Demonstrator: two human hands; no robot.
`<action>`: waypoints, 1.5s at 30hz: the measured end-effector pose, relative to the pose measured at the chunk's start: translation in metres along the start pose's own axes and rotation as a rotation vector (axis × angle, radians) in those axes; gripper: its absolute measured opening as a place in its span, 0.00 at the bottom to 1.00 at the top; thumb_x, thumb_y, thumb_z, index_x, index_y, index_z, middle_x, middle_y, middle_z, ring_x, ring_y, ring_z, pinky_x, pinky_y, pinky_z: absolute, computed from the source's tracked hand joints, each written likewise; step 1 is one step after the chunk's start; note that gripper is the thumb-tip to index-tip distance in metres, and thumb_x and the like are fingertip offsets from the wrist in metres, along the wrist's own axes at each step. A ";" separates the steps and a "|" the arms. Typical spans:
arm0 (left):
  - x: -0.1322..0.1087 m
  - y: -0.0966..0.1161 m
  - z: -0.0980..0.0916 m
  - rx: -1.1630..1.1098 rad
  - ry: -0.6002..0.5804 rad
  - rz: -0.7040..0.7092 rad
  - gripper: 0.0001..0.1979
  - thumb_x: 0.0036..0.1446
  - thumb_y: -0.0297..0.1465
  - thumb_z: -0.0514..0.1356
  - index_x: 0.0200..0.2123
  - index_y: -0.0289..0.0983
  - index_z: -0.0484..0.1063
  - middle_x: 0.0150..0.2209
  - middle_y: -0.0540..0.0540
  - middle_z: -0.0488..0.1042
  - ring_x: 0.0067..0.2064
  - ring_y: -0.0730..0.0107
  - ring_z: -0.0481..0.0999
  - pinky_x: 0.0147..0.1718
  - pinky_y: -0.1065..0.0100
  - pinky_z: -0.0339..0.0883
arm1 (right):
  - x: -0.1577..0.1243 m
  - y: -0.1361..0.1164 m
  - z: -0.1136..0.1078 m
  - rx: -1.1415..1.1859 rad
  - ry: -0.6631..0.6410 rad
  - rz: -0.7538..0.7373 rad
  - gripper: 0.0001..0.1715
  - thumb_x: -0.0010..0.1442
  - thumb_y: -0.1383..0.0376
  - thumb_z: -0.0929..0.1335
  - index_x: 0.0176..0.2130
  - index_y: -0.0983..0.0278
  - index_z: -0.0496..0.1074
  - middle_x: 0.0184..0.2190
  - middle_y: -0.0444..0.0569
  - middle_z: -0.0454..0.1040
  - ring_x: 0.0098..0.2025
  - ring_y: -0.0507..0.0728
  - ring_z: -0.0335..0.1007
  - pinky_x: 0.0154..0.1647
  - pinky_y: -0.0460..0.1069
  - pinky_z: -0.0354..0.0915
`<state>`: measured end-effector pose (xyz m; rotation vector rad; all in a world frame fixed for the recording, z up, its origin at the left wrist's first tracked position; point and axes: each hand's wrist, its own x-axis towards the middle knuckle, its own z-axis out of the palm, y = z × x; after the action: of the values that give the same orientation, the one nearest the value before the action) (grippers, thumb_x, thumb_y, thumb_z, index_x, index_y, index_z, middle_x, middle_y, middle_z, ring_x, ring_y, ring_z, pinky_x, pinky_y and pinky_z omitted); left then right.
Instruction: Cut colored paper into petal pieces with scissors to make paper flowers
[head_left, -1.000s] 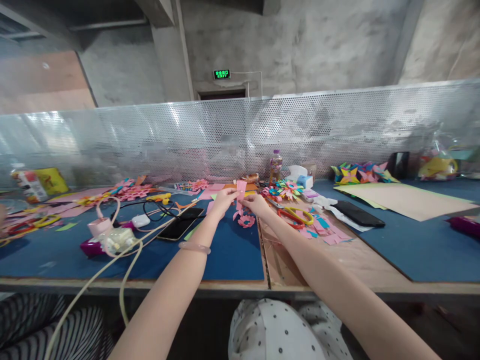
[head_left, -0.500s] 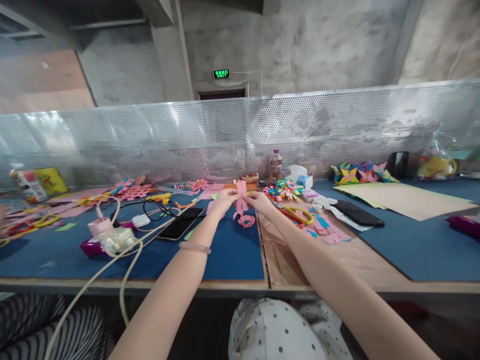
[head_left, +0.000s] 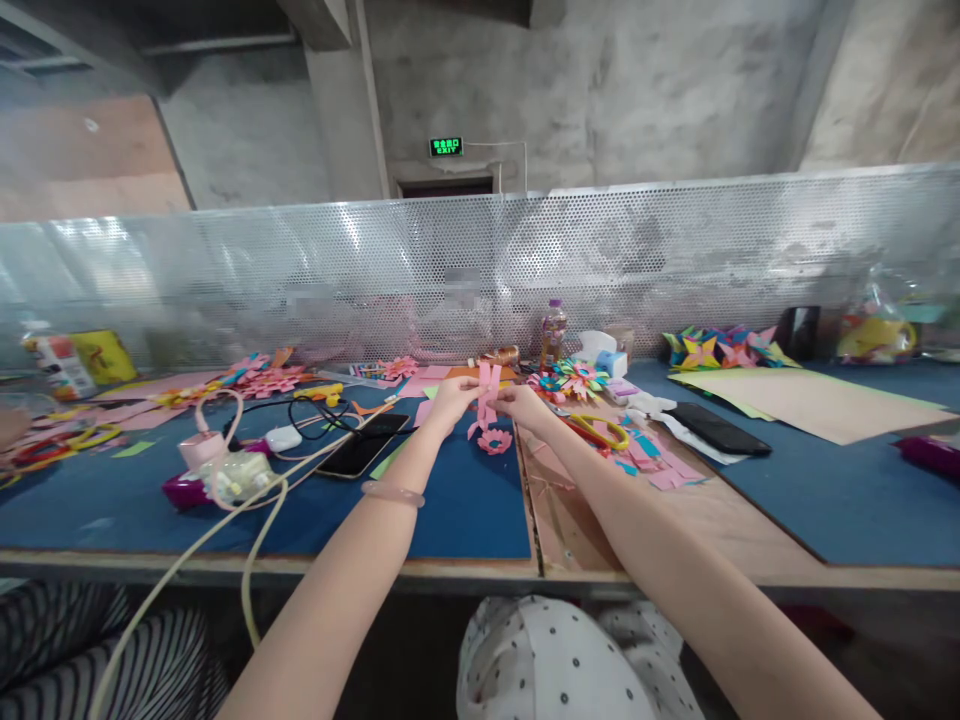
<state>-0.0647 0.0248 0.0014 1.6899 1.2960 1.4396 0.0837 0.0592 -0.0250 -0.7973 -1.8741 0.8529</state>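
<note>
Both my hands are stretched out over the middle of the table. My left hand (head_left: 452, 400) and my right hand (head_left: 523, 404) pinch a pink paper strip piece (head_left: 488, 392) between them, its cut strips sticking up and hanging down. Just below it on the blue mat (head_left: 450, 500) lies a small pink paper flower (head_left: 495, 441). A pale bangle sits on my left wrist.
Yellow-handled scissors (head_left: 596, 430) and paper scraps lie right of my hands, with a black phone (head_left: 716, 428) and tan sheets (head_left: 810, 400) beyond. On the left are another phone (head_left: 361, 447), cables, a pink fan (head_left: 201, 450) and paper flowers (head_left: 262, 378). A perforated metal screen backs the table.
The pink paper piece has been bent and turned between my fingers; its strips now stand apart. My hands stay in nearly the same spot.
</note>
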 end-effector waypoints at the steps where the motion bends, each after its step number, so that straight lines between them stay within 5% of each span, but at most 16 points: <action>1: 0.000 0.000 0.000 -0.011 -0.007 0.001 0.12 0.43 0.33 0.62 0.31 0.32 0.75 0.29 0.45 0.75 0.28 0.71 0.72 0.26 0.70 0.65 | 0.000 -0.001 0.000 -0.018 0.000 -0.001 0.13 0.45 0.60 0.67 0.21 0.69 0.70 0.17 0.42 0.65 0.21 0.48 0.58 0.24 0.44 0.56; 12: -0.005 0.011 0.002 0.082 -0.010 0.060 0.07 0.45 0.28 0.61 0.30 0.33 0.77 0.31 0.44 0.77 0.32 0.68 0.73 0.33 0.68 0.66 | 0.002 0.002 0.000 -0.268 0.092 -0.020 0.16 0.49 0.58 0.65 0.21 0.68 0.72 0.16 0.42 0.65 0.22 0.48 0.57 0.22 0.43 0.50; 18: -0.011 0.021 0.004 0.125 0.002 0.030 0.07 0.42 0.29 0.64 0.29 0.34 0.77 0.31 0.44 0.77 0.34 0.64 0.73 0.35 0.65 0.66 | 0.000 0.000 -0.002 -0.357 0.096 -0.064 0.11 0.51 0.64 0.66 0.27 0.66 0.76 0.21 0.45 0.72 0.25 0.50 0.63 0.26 0.43 0.54; 30: 0.001 -0.002 0.005 0.130 -0.071 0.096 0.09 0.42 0.31 0.64 0.30 0.34 0.77 0.31 0.43 0.77 0.33 0.64 0.74 0.33 0.65 0.67 | 0.000 0.008 -0.001 -0.466 0.036 -0.066 0.11 0.53 0.70 0.63 0.28 0.66 0.75 0.28 0.51 0.76 0.29 0.53 0.68 0.32 0.45 0.59; 38: 0.004 -0.009 0.005 0.024 0.006 -0.018 0.12 0.44 0.32 0.62 0.33 0.32 0.73 0.28 0.44 0.75 0.28 0.67 0.73 0.27 0.67 0.68 | 0.005 0.009 -0.007 -0.416 0.152 -0.015 0.14 0.57 0.65 0.60 0.27 0.67 0.70 0.26 0.50 0.72 0.29 0.52 0.65 0.30 0.44 0.56; 42: 0.007 -0.010 0.003 0.057 0.125 0.018 0.14 0.43 0.32 0.63 0.36 0.32 0.73 0.35 0.41 0.75 0.37 0.65 0.73 0.35 0.68 0.66 | 0.004 0.007 -0.015 -0.389 0.108 -0.011 0.18 0.60 0.63 0.56 0.25 0.66 0.67 0.23 0.48 0.70 0.25 0.50 0.62 0.28 0.43 0.55; 45: 0.004 -0.007 0.004 0.097 0.004 0.068 0.14 0.45 0.37 0.61 0.33 0.33 0.75 0.35 0.41 0.76 0.38 0.64 0.73 0.38 0.67 0.64 | 0.001 0.007 -0.018 -0.390 0.033 -0.033 0.16 0.58 0.62 0.59 0.23 0.66 0.66 0.22 0.46 0.69 0.24 0.50 0.60 0.26 0.43 0.54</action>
<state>-0.0629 0.0322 -0.0041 1.8110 1.3417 1.4404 0.1006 0.0680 -0.0233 -1.0054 -2.0469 0.4532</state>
